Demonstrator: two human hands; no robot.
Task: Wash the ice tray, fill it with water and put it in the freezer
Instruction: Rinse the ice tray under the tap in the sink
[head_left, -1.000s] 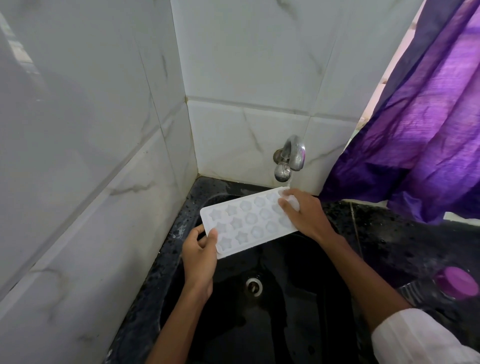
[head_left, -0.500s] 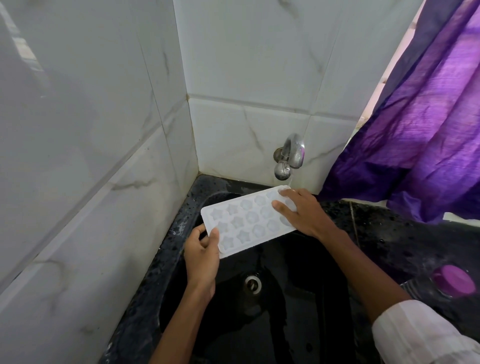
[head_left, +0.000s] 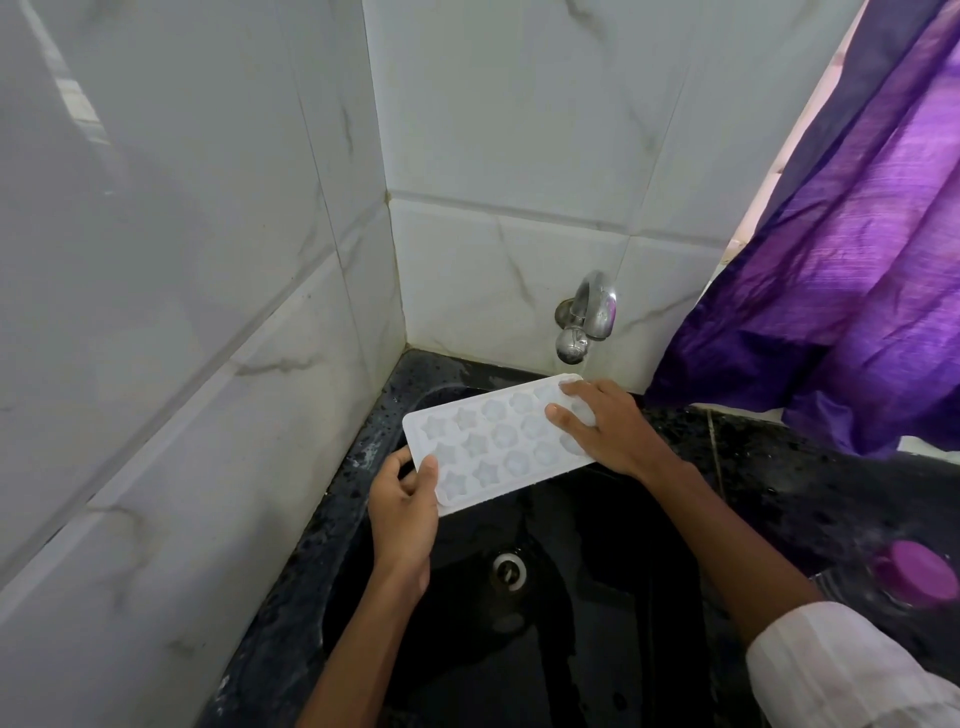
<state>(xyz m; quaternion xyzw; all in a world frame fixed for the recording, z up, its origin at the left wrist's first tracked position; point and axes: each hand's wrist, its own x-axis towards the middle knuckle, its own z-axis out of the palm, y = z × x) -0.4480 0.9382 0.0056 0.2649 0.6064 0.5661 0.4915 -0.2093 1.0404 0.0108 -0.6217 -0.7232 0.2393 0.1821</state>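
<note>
A white ice tray (head_left: 493, 441) with star and flower shaped cells is held level over the black sink (head_left: 597, 623), just below the steel tap (head_left: 587, 317). My left hand (head_left: 402, 512) grips the tray's near left corner, thumb on top. My right hand (head_left: 605, 426) lies flat on the tray's far right end, fingers spread over the cells under the spout. No clear stream of water shows.
White marble tiles close in the left and back. A purple curtain (head_left: 841, 249) hangs at the right. On the dark counter at the right lies a clear bottle with a purple cap (head_left: 914, 571). The sink drain (head_left: 509, 569) is below the tray.
My right hand's fingers have slid slightly over the tray's right end. The tray and my left hand have hardly moved.
</note>
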